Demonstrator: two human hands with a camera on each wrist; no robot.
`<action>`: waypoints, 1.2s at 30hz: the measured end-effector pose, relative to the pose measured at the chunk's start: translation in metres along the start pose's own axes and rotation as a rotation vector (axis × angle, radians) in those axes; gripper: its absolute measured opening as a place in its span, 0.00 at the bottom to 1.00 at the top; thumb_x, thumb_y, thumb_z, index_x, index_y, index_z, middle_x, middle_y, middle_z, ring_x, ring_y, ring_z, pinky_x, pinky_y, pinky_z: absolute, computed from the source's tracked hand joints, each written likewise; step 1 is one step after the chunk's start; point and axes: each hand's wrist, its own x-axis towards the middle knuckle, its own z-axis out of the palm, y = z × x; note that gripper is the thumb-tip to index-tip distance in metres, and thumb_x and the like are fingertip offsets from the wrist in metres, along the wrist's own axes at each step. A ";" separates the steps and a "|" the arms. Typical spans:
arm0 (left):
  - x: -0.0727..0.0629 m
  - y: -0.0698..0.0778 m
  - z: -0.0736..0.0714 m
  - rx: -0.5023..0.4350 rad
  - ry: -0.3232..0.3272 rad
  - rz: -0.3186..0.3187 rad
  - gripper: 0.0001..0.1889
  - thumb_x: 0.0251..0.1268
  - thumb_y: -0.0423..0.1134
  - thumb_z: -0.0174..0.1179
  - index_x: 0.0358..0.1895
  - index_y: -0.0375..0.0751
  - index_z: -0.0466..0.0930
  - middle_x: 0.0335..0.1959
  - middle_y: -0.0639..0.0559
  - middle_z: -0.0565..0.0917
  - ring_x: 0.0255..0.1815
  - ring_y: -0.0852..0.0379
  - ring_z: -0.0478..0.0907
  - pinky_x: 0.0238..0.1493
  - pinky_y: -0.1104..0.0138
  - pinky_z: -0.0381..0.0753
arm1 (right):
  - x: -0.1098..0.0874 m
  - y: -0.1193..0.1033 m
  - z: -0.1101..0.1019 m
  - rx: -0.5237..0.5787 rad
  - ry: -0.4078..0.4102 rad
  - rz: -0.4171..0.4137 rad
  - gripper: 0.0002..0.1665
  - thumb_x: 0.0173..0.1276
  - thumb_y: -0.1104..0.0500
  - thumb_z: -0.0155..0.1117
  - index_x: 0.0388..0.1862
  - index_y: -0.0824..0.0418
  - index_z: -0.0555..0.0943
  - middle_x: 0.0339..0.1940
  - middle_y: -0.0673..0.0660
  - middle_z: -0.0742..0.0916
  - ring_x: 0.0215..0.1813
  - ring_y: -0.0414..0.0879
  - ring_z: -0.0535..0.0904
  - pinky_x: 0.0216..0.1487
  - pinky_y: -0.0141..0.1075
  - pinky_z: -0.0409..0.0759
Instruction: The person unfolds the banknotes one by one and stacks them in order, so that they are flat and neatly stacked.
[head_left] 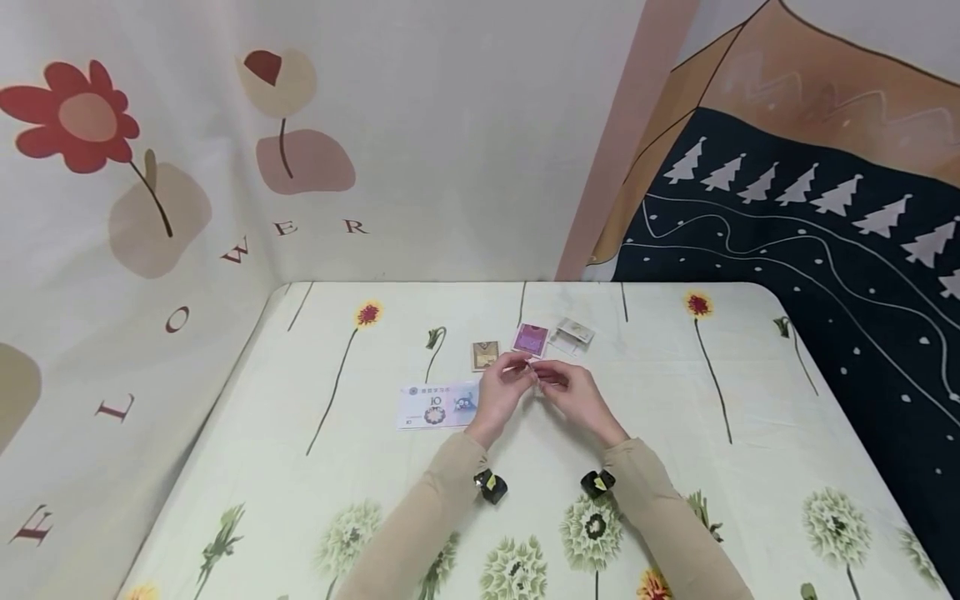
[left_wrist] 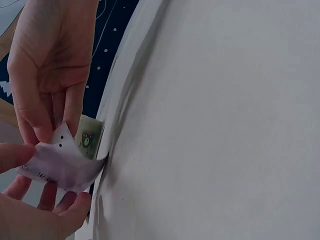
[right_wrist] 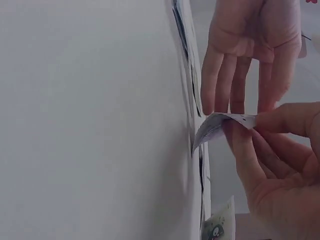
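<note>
Between the two hands is a small, pale purple paper note (left_wrist: 62,167), bent and curling, with printed characters near its edge. My left hand (head_left: 499,393) pinches one side, thumb on top and fingers beneath in the left wrist view. My right hand (head_left: 576,393) pinches the other side between thumb and fingers, clearest in the right wrist view. Beyond them on the cloth lie a folded brown note (head_left: 485,356), a folded purple note (head_left: 531,339) and a partly opened greenish note (head_left: 573,335). A flat play banknote (head_left: 420,407) marked 10 lies beside the left hand, partly covered by it.
A pale flowered cloth (head_left: 360,467) covers the table. A printed white curtain (head_left: 450,150) stands behind and left; a dark hanging with white trees (head_left: 750,217) borders the right. Each wrist wears a small black camera (head_left: 491,486).
</note>
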 end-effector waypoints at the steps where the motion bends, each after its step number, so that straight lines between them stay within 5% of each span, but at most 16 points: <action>1: -0.002 0.004 0.001 -0.001 -0.003 0.012 0.19 0.56 0.17 0.57 0.53 0.19 0.72 0.49 0.25 0.74 0.55 0.31 0.75 0.54 0.61 0.78 | -0.001 -0.006 0.001 0.008 0.009 0.008 0.18 0.61 0.76 0.60 0.52 0.77 0.78 0.45 0.70 0.85 0.48 0.60 0.82 0.51 0.39 0.80; 8: -0.006 0.014 0.000 0.006 -0.011 -0.010 0.19 0.59 0.17 0.56 0.56 0.23 0.73 0.50 0.28 0.74 0.54 0.31 0.76 0.51 0.62 0.80 | -0.007 -0.045 0.002 0.051 0.075 0.056 0.13 0.62 0.77 0.60 0.46 0.82 0.78 0.38 0.73 0.84 0.43 0.64 0.81 0.48 0.39 0.82; 16: -0.009 0.019 -0.004 0.079 0.021 -0.057 0.21 0.64 0.20 0.52 0.61 0.30 0.72 0.51 0.30 0.76 0.48 0.37 0.80 0.45 0.56 0.82 | -0.004 -0.028 -0.002 0.092 0.097 0.056 0.14 0.60 0.78 0.61 0.46 0.81 0.77 0.37 0.71 0.84 0.42 0.58 0.82 0.44 0.30 0.80; 21: -0.008 0.017 -0.006 0.154 0.028 -0.017 0.18 0.66 0.20 0.47 0.58 0.29 0.75 0.50 0.30 0.76 0.48 0.39 0.76 0.45 0.52 0.80 | 0.000 -0.006 -0.002 0.116 0.122 0.117 0.22 0.62 0.76 0.62 0.57 0.74 0.74 0.42 0.69 0.84 0.43 0.53 0.82 0.43 0.28 0.80; 28: 0.005 -0.016 -0.019 0.137 0.013 -0.033 0.14 0.74 0.27 0.43 0.52 0.29 0.78 0.53 0.36 0.78 0.53 0.39 0.76 0.54 0.53 0.76 | -0.001 -0.001 -0.006 0.162 0.125 0.114 0.28 0.62 0.77 0.59 0.62 0.67 0.70 0.46 0.70 0.81 0.42 0.55 0.81 0.38 0.29 0.80; 36: 0.004 -0.020 -0.034 0.189 0.035 -0.059 0.14 0.74 0.33 0.45 0.50 0.34 0.80 0.56 0.43 0.79 0.59 0.47 0.72 0.61 0.55 0.69 | -0.003 0.001 -0.008 0.007 0.081 0.153 0.18 0.60 0.75 0.60 0.50 0.67 0.80 0.50 0.67 0.81 0.29 0.42 0.78 0.24 0.28 0.74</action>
